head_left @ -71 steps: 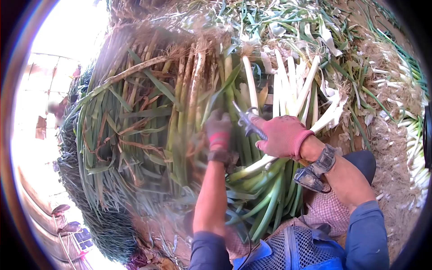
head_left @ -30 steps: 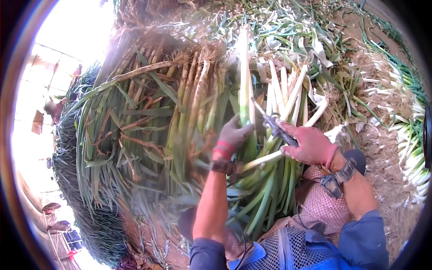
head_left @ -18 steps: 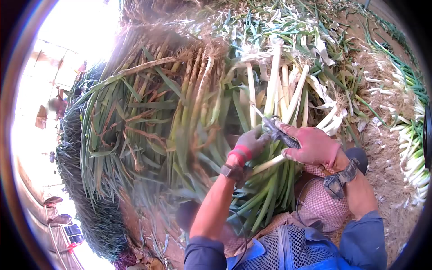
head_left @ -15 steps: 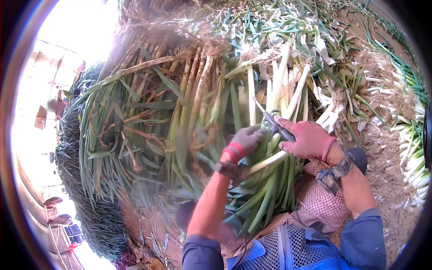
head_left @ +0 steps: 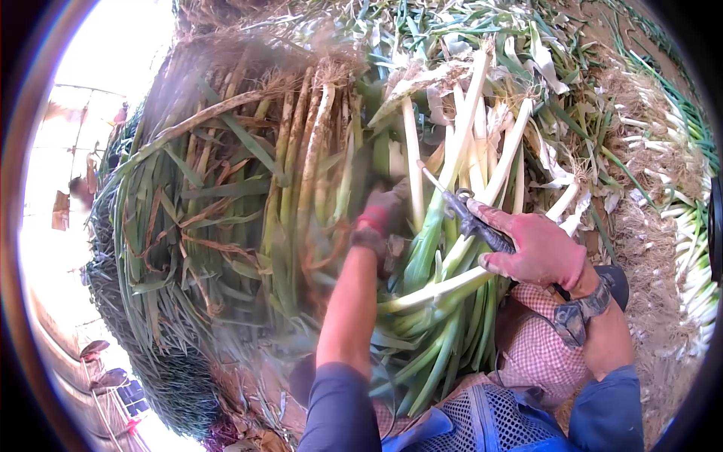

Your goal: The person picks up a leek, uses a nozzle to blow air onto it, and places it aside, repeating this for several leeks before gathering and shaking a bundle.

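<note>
My right hand (head_left: 538,248), in a pinkish glove, is closed around an air blow gun (head_left: 482,227) with a dark handle and thin nozzle. The nozzle points up and left, over peeled green onions (head_left: 471,128) with white stalks and roots at the far end. Their green leaves (head_left: 452,324) bend down over my lap. My left hand (head_left: 384,207), gloved with a red band at the wrist, reaches to the right edge of the unpeeled green onions (head_left: 294,166). Its fingers are blurred and partly hidden among the stalks, so its grip does not show.
Stripped leaves and skins (head_left: 482,30) lie heaped at the back. Along the right, a row of cleaned green onions (head_left: 697,264) lies beside root litter (head_left: 633,301) on the ground. A tall stack of green leaves (head_left: 151,361) stands at the left.
My left hand has moved left and away from me, from beside the blow gun to the unpeeled stalks. My right hand has shifted slightly right and nearer, still holding the blow gun.
</note>
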A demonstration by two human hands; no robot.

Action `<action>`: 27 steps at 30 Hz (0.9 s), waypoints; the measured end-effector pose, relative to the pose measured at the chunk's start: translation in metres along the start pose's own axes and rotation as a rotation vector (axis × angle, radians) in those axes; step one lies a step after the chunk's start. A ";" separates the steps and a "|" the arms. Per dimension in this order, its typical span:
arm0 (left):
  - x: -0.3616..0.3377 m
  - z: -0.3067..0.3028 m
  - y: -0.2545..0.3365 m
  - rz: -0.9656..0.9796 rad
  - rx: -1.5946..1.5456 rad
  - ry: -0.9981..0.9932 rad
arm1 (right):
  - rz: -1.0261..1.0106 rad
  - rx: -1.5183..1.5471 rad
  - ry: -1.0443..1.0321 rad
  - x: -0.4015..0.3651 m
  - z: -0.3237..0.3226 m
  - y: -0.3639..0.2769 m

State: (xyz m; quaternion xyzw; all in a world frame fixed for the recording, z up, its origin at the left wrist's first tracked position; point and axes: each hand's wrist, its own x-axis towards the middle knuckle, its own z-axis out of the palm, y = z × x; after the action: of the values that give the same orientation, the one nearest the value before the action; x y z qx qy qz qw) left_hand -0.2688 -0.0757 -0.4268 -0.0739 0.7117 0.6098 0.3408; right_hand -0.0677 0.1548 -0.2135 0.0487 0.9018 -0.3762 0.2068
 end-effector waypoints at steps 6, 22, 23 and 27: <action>0.015 0.037 -0.015 -0.202 -0.329 -0.529 | 0.037 0.127 -0.056 0.000 -0.015 -0.006; -0.014 0.028 -0.010 -0.004 -0.600 -0.441 | -0.099 0.229 -0.013 0.005 -0.005 0.006; -0.014 0.026 -0.009 0.011 -0.598 -0.440 | -0.123 0.206 0.006 0.006 -0.002 0.009; -0.036 0.035 0.028 -0.068 -0.435 -0.151 | -0.084 0.210 0.057 0.004 -0.003 0.008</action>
State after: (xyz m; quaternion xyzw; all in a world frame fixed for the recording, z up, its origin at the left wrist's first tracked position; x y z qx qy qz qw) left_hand -0.2428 -0.0481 -0.3843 -0.1236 0.5331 0.7407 0.3897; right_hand -0.0708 0.1625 -0.2182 0.0431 0.8641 -0.4756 0.1590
